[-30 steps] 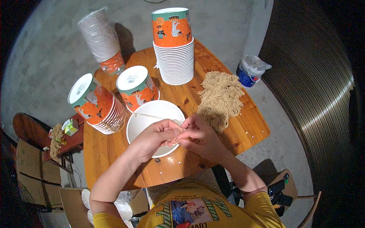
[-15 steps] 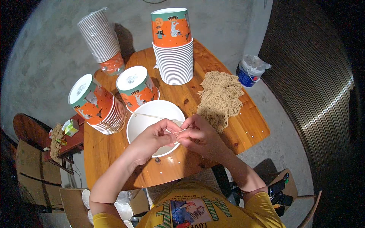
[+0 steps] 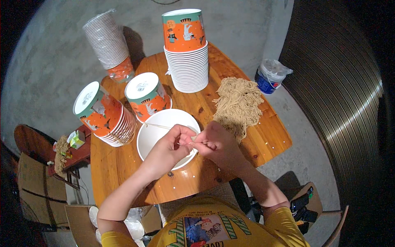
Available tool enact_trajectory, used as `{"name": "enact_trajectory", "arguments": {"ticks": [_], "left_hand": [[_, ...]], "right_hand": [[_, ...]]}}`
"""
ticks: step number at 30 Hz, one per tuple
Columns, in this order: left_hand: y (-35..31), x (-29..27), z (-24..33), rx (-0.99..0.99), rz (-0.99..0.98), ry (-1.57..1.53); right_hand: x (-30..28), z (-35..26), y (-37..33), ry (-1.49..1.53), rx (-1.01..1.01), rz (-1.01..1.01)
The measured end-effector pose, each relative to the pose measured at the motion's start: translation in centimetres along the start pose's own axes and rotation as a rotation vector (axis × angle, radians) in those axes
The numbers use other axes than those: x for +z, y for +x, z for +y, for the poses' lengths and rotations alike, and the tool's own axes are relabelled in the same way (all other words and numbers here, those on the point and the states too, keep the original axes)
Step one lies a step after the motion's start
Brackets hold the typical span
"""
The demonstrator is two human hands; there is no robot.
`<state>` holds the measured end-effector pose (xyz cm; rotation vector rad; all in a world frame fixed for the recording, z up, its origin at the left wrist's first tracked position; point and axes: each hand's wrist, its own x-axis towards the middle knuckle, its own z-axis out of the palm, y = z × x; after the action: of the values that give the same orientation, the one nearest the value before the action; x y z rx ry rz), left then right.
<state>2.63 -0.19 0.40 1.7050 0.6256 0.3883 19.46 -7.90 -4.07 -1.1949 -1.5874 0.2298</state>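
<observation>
A white-lined paper bucket (image 3: pixel 149 138) stands mouth up at the table's near middle. A thin beige cord (image 3: pixel 158 126) runs from the bucket's upper-left rim toward my hands. Over the bucket, my left hand (image 3: pixel 166 151) pinches the cord between thumb and fingers. My right hand (image 3: pixel 219 146) meets it fingertip to fingertip, also pinching the cord, and a short end sticks out past its fingers. Whether there is a knot between the fingertips is too small to tell. Right of my right hand lies a pile of beige cords (image 3: pixel 238 101).
Upside-down orange and green paper buckets stand as a left stack (image 3: pixel 98 109) with cords around its rims, a short group (image 3: pixel 142 92) and a tall stack (image 3: pixel 187 68). Behind is a plastic-wrapped stack (image 3: pixel 106 39). A blue and white pail (image 3: pixel 269 78) stands beyond the wooden table (image 3: pixel 267 142).
My fingertips have drawn closer together, and my right hand has turned slightly inward. The short cord end now shows beyond the right fingers. The bucket stays in place.
</observation>
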Motion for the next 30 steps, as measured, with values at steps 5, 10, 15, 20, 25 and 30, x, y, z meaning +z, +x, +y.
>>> {"name": "enact_trajectory", "arguments": {"ticks": [5, 10, 15, 20, 25, 30], "left_hand": [[-0.4, 0.1, 0.1, 0.004, -0.006, 0.099], [-0.6, -0.1, 0.4, 0.148, 0.038, 0.423], [-0.6, -0.2, -0.2, 0.154, 0.078, 0.471], [-0.5, 0.1, -0.4, 0.232, 0.148, 0.523], [-0.7, 0.3, -0.3, 0.134, 0.178, 0.437], [-0.5, -0.2, -0.9, 0.016, 0.082, 0.110]], "right_hand": [[0.1, 0.2, -0.2, 0.046, 0.039, -0.021], [0.1, -0.3, 0.0, 0.065, 0.105, -0.030], [0.3, 0.0, -0.1, 0.057, 0.051, -0.026], [0.4, 0.2, -0.2, 0.058, 0.058, -0.054], [0.2, -0.1, -0.4, 0.051, 0.096, -0.088], [0.2, -0.2, -0.5, 0.023, 0.037, -0.106]]}}
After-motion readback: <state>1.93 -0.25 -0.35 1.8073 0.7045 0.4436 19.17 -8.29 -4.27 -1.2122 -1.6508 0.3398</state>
